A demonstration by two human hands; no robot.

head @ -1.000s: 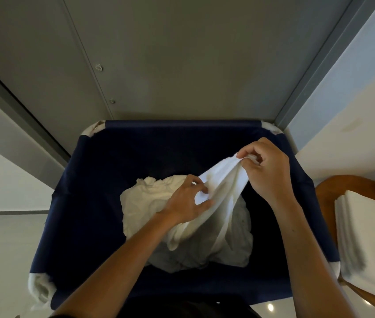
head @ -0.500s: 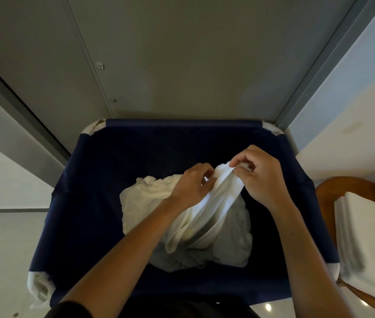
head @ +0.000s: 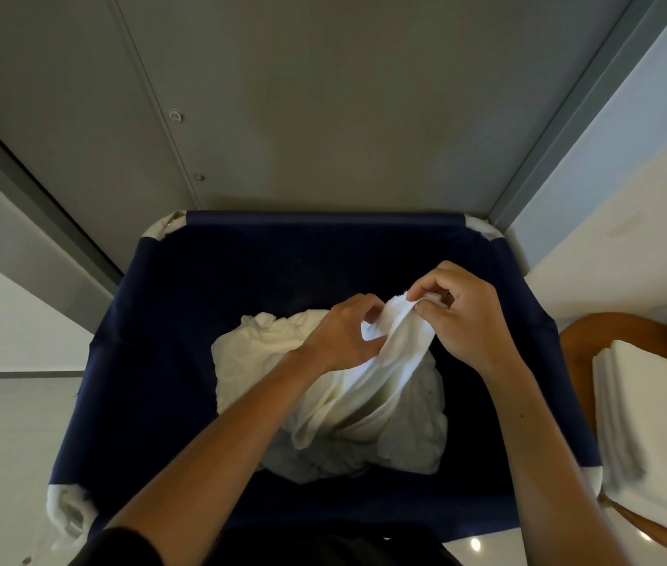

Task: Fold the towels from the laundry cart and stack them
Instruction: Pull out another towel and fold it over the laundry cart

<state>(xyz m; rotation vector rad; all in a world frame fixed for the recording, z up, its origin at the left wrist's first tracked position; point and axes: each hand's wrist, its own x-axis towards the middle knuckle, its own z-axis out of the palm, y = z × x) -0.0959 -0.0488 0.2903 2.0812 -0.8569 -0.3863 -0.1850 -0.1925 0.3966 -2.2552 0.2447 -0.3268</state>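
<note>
**Head view (sole view)**

- Laundry cart (head: 139, 361): navy fabric walls with white corner fittings. Its far side stood against a grey panelled wall (head: 323, 96).
- Loose towels (head: 258, 361): white and crumpled, heaped on the cart floor slightly right of centre.
- Towel in hand (head: 397, 353): white, drawn up from the heap in a bunched rope. Its lower end trailed onto the heap.
- Right hand (head: 466, 320): we logged thumb and forefinger clamped on the towel's top hem, at its far end.
- Left hand (head: 340, 341): just beside the right, fingers curled round the same towel a little lower.
- Folded stack (head: 658, 422): white towels, squared, on a wooden seat (head: 580, 353) to the right, outside the cart.

**Step, as we judged it:** finding the corners. To do it well, the right hand would hold its pinch while the left slid along the hem to the next corner. Both would then lift the towel clear of the heap and shake it flat before any fold. We marked one risk, that a neighbouring towel might be dragged up with it.
</note>
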